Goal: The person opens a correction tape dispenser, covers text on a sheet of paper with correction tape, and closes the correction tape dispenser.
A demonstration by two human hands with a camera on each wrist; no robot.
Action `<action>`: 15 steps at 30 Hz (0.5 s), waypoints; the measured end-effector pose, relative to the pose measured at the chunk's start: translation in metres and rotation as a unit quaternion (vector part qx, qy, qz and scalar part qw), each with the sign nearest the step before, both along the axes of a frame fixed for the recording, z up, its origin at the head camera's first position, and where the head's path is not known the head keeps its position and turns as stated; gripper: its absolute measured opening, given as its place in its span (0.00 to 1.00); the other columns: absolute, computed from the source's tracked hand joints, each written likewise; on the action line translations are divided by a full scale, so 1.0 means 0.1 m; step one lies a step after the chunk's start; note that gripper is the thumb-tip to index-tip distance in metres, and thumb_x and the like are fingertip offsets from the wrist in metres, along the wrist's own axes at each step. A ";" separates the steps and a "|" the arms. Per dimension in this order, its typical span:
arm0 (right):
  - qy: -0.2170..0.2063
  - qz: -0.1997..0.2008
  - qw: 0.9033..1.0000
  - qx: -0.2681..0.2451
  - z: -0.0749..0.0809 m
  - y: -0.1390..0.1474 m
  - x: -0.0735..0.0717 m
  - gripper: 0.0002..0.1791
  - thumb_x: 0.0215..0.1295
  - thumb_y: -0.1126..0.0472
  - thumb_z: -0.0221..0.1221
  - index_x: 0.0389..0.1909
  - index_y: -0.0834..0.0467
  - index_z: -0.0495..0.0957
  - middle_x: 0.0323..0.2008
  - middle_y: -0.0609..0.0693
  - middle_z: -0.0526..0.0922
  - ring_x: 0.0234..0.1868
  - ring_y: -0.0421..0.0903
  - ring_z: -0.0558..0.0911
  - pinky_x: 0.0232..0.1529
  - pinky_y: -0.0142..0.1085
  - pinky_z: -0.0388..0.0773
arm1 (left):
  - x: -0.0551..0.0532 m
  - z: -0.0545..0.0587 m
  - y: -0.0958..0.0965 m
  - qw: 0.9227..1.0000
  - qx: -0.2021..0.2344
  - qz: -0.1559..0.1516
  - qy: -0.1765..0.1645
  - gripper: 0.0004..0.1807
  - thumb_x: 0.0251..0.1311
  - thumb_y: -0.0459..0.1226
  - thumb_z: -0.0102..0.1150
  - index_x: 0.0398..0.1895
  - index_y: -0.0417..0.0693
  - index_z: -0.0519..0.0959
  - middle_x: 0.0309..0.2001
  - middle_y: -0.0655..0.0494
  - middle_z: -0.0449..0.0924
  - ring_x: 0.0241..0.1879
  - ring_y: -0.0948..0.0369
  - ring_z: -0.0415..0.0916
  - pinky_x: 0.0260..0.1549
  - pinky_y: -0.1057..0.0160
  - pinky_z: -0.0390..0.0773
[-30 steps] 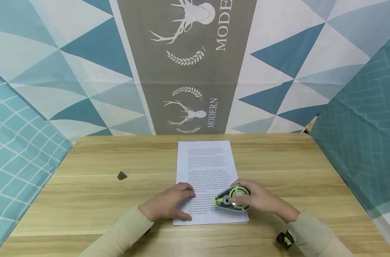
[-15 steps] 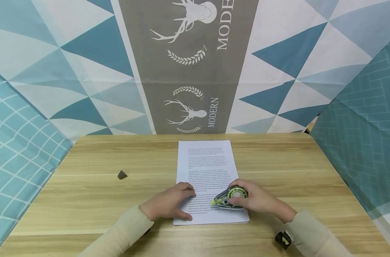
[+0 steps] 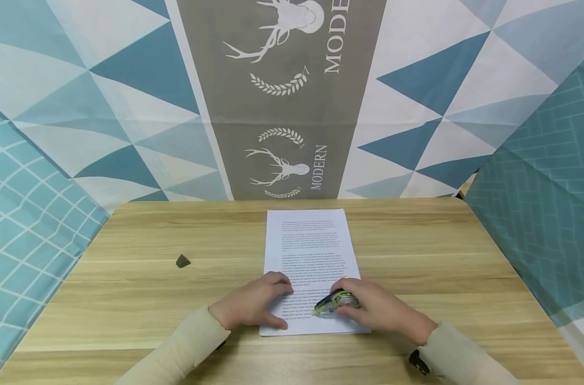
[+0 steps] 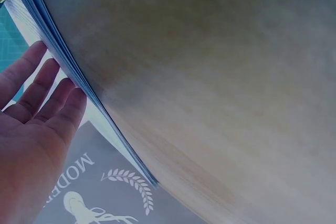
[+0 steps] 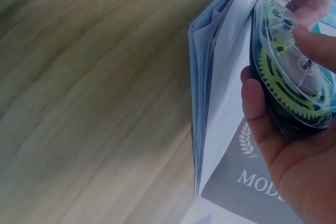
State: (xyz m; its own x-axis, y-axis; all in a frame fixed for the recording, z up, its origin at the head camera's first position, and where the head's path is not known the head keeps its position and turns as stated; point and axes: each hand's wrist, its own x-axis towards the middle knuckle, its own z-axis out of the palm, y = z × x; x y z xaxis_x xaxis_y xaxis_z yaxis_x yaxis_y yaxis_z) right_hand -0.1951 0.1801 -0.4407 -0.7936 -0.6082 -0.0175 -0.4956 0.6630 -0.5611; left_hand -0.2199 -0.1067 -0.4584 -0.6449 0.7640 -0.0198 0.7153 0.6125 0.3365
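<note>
A stack of printed paper (image 3: 311, 240) lies on the wooden table in the head view, and its layered edge shows in both wrist views. My left hand (image 3: 253, 300) rests on the lower left of the stack with fingers and thumb spread. Between the thumb and fingers of my right hand (image 3: 383, 307) is a correction tape dispenser (image 3: 342, 300), with a clear case and green gears. Its yellow-green tip points left and down at the end of the printed lines. Whether the tip touches the paper I cannot tell.
A small dark cap-like piece (image 3: 182, 261) lies on the wooden table (image 3: 143, 299), left of the paper. Patterned cloth (image 3: 282, 107) hangs behind the table, and blue sheets stand at both sides.
My right hand has moved slightly left and down, tilting the correction tape more upright on its edge, its tip lower on the page. The left hand stays put.
</note>
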 end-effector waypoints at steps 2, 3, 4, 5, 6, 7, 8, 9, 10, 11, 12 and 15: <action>0.000 -0.001 1.000 0.001 0.01 -0.03 0.00 0.15 0.61 0.53 0.60 0.49 0.47 0.73 0.45 0.38 0.79 0.44 0.34 0.76 0.45 0.33 0.76 | 0.00 0.00 0.00 1.000 -0.001 0.001 -0.001 0.33 0.44 0.52 0.69 0.52 0.42 0.76 0.53 0.53 0.71 0.56 0.59 0.68 0.59 0.63 0.69; 0.003 0.001 1.000 0.001 0.01 -0.04 0.00 0.15 0.61 0.53 0.60 0.49 0.47 0.73 0.45 0.38 0.79 0.44 0.34 0.76 0.46 0.34 0.76 | 0.00 0.00 0.00 1.000 -0.002 0.001 -0.001 0.33 0.45 0.52 0.69 0.52 0.42 0.76 0.54 0.53 0.71 0.56 0.59 0.68 0.59 0.63 0.69; 0.004 0.003 1.000 0.000 0.02 -0.06 0.00 0.15 0.61 0.53 0.60 0.49 0.47 0.73 0.45 0.38 0.79 0.44 0.34 0.76 0.46 0.34 0.76 | -0.01 0.00 0.00 1.000 -0.002 0.002 -0.001 0.34 0.45 0.52 0.69 0.52 0.43 0.76 0.54 0.53 0.71 0.56 0.58 0.68 0.59 0.63 0.69; 0.007 0.006 1.000 0.001 0.03 -0.07 0.00 0.15 0.62 0.53 0.59 0.49 0.47 0.73 0.45 0.39 0.79 0.45 0.34 0.76 0.46 0.34 0.76 | -0.01 0.00 0.00 1.000 -0.002 0.002 -0.001 0.34 0.45 0.52 0.69 0.52 0.43 0.76 0.53 0.54 0.71 0.56 0.58 0.68 0.59 0.63 0.69; 0.009 0.009 1.000 0.001 0.03 -0.09 -0.01 0.15 0.62 0.53 0.59 0.49 0.48 0.73 0.45 0.39 0.79 0.45 0.34 0.76 0.46 0.34 0.76 | -0.01 0.00 0.00 1.000 -0.002 0.003 -0.002 0.34 0.45 0.52 0.69 0.53 0.43 0.76 0.54 0.54 0.71 0.56 0.58 0.68 0.59 0.63 0.69; 0.012 0.013 1.000 0.001 0.03 -0.11 -0.01 0.15 0.62 0.52 0.59 0.49 0.48 0.73 0.45 0.39 0.79 0.45 0.35 0.77 0.47 0.34 0.77 | -0.01 0.00 0.00 1.000 -0.002 0.004 -0.004 0.34 0.45 0.52 0.69 0.53 0.43 0.76 0.54 0.54 0.71 0.56 0.59 0.68 0.59 0.63 0.69; 0.014 0.017 1.000 0.002 0.04 -0.12 -0.01 0.15 0.63 0.52 0.58 0.49 0.49 0.73 0.46 0.40 0.79 0.46 0.35 0.77 0.47 0.35 0.77 | 0.00 0.01 0.00 1.000 -0.002 0.004 -0.005 0.33 0.45 0.52 0.69 0.53 0.43 0.76 0.54 0.54 0.71 0.56 0.59 0.68 0.59 0.63 0.69; 0.015 0.020 1.000 0.003 0.04 -0.13 -0.01 0.15 0.63 0.52 0.58 0.49 0.49 0.73 0.46 0.41 0.79 0.46 0.35 0.77 0.47 0.35 0.76 | 0.00 0.00 0.00 1.000 -0.001 0.004 -0.006 0.33 0.45 0.52 0.69 0.53 0.43 0.76 0.54 0.54 0.71 0.56 0.59 0.68 0.59 0.63 0.69; 0.016 0.023 1.000 0.005 0.04 -0.14 -0.01 0.15 0.63 0.51 0.58 0.49 0.50 0.73 0.46 0.41 0.79 0.47 0.36 0.77 0.47 0.36 0.76 | 0.00 0.01 0.00 1.000 0.000 0.004 -0.007 0.33 0.45 0.52 0.69 0.53 0.43 0.76 0.54 0.54 0.71 0.56 0.59 0.68 0.59 0.63 0.69; 0.018 0.026 0.999 0.007 0.04 -0.15 -0.01 0.15 0.63 0.51 0.57 0.49 0.50 0.73 0.46 0.42 0.79 0.47 0.36 0.77 0.48 0.36 0.76 | 0.00 0.01 0.00 1.000 0.000 0.004 -0.008 0.33 0.45 0.52 0.69 0.53 0.43 0.76 0.54 0.54 0.71 0.56 0.59 0.68 0.59 0.63 0.69; 0.018 0.027 0.999 0.010 0.05 -0.16 -0.01 0.15 0.64 0.51 0.57 0.49 0.51 0.73 0.47 0.42 0.79 0.47 0.36 0.77 0.48 0.36 0.76 | 0.00 0.00 0.00 1.000 0.000 0.004 -0.008 0.33 0.45 0.52 0.69 0.53 0.43 0.76 0.54 0.54 0.71 0.56 0.59 0.68 0.59 0.63 0.69; 0.020 0.031 0.999 0.022 0.06 -0.18 0.00 0.15 0.64 0.52 0.57 0.50 0.51 0.73 0.47 0.42 0.79 0.47 0.36 0.76 0.49 0.37 0.76 | 0.00 0.00 0.00 1.000 0.001 0.005 -0.009 0.34 0.45 0.52 0.69 0.53 0.43 0.76 0.54 0.54 0.71 0.57 0.58 0.68 0.60 0.62 0.69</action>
